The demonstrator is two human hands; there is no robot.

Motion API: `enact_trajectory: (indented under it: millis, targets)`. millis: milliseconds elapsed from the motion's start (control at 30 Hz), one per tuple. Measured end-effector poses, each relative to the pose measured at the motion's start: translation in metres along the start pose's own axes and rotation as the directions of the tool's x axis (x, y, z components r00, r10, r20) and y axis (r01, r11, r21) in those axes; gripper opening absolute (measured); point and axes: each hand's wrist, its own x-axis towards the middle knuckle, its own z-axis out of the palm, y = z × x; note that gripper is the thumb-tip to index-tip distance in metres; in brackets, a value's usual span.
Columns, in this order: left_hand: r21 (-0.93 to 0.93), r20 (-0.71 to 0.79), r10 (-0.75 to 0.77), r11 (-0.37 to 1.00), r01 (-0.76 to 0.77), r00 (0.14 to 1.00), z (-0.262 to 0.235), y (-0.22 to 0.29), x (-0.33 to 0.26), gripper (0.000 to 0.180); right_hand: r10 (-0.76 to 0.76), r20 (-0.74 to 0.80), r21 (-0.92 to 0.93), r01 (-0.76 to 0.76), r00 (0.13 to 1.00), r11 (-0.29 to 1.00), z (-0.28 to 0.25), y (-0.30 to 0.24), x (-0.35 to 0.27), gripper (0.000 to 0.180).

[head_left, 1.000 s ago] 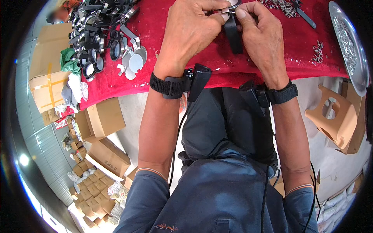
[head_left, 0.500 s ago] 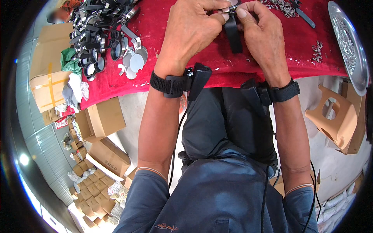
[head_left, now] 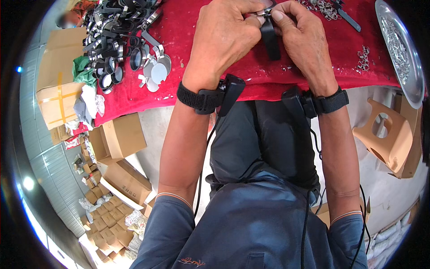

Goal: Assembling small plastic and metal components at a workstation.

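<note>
Near the top edge of the head view, both my hands are closed on one small round metal-rimmed piece with a flat black handle. My left hand pinches its rim between thumb and fingers from the left. From the right, my right hand pinches at the joint where rim and handle meet. The handle points down toward me over the red cloth. My fingertips cover much of the joint, and the frame's top edge cuts off part of the round end.
A pile of black-handled round pieces and flat silver discs lies to the left. On the right are small wire clips, a grey strip and a metal tray of clips. Cardboard boxes and a tan plastic stool stand below.
Both wrists have shifted slightly to the right, and the right hand has turned a little. The grip on the black-handled piece looks the same.
</note>
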Motion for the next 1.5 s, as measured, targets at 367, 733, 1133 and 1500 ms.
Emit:
enact_trajectory:
  millis: [367,733,1133,1500]
  targets:
    - [0.076,-0.012,0.018,0.997,-0.017,1.000,0.003,-0.008,0.002,0.030,-0.014,-0.012,0.019,0.015,1.000,1.000,0.002,0.003,0.000,0.012]
    - [0.153,-0.031,0.063,0.987,-0.057,0.998,0.003,-0.010,0.003,0.028,-0.259,-0.146,-0.174,0.233,0.955,0.957,0.010,0.006,-0.018,0.021]
    - [0.246,-0.063,0.074,0.968,-0.056,0.995,0.002,-0.007,0.001,0.034,-0.315,-0.117,-0.134,0.299,0.942,0.945,0.008,0.005,-0.033,0.029]
    - [0.228,0.120,0.044,0.971,-0.071,0.992,-0.011,-0.004,-0.005,0.067,-0.492,0.061,-0.863,0.294,0.868,0.412,-0.132,0.032,0.015,0.027]
